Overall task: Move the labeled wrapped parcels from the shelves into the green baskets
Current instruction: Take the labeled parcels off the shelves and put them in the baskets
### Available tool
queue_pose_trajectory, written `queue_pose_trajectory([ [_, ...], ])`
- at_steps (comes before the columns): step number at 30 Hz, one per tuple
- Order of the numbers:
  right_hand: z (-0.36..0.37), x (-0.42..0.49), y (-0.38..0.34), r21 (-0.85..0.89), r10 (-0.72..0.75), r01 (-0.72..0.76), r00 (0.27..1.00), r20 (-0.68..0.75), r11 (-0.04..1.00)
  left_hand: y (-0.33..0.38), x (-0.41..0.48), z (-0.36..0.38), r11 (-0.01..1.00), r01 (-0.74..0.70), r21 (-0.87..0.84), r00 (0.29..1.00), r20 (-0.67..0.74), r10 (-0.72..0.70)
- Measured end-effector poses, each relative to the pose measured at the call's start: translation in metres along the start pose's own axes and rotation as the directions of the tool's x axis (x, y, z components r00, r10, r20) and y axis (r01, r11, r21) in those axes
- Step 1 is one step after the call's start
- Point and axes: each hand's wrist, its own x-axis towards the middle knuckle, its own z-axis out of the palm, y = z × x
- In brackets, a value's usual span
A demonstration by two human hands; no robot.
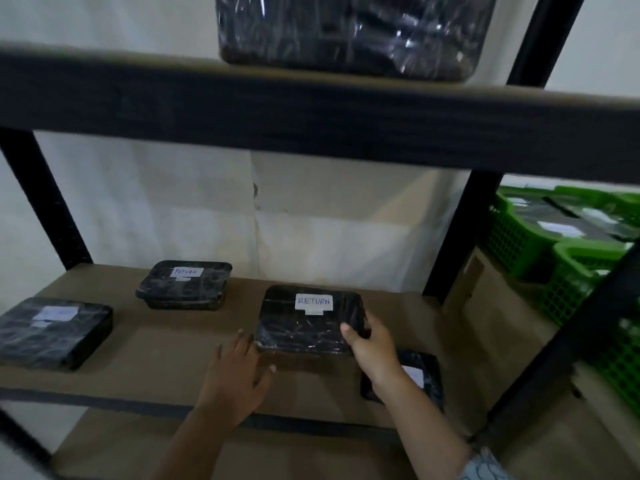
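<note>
Your right hand (372,348) has its fingers (348,332) clamped on the near right corner of the RETURN parcel (308,327), thumb on top. That parcel is at mid-shelf (156,358), label (314,302) up. Your left hand (235,372) lies at its 8 o'clock with fingers spread, holding nothing. The baskets (512,237) stand at 3 o'clock, beyond the post (460,237).

A one-corner hold on slick wrap may let the parcel swing or slip, so bring the left hand under it. The small parcel (427,372) at 5 o'clock sits right under your wrist, and drawing back carelessly could knock it off the front edge. Swinging right too early could clip the post.

The fingers beneath the parcel are hidden. I cannot tell whether it has lifted, or whether the left hand touches it. The far-left parcel (52,330) has a blurred label. The baskets are cut off, so I cannot tell how full they are.
</note>
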Motion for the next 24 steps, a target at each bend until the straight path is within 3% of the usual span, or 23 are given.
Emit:
queue_pose_trajectory([
  [9, -0.076, -0.111, -0.080, 0.032, 0.121, -0.119, 0.990, -0.074, 0.992, 0.058, -0.049, -0.127, 0.999, -0.052, -0.004, 0.998, 0.030, 0.052],
  [17, -0.159, -0.211, -0.135, -0.054, 0.105, -0.114, 0.984, -0.146, 0.992, 0.153, -0.100, -0.214, 0.981, -0.099, -0.168, 0.994, 0.030, 0.105],
  [24, -0.228, -0.271, -0.166, 0.026, 0.117, -0.114, 0.959, -0.257, 0.993, 0.218, -0.121, -0.252, 0.955, -0.245, -0.169, 0.968, 0.016, 0.251],
])
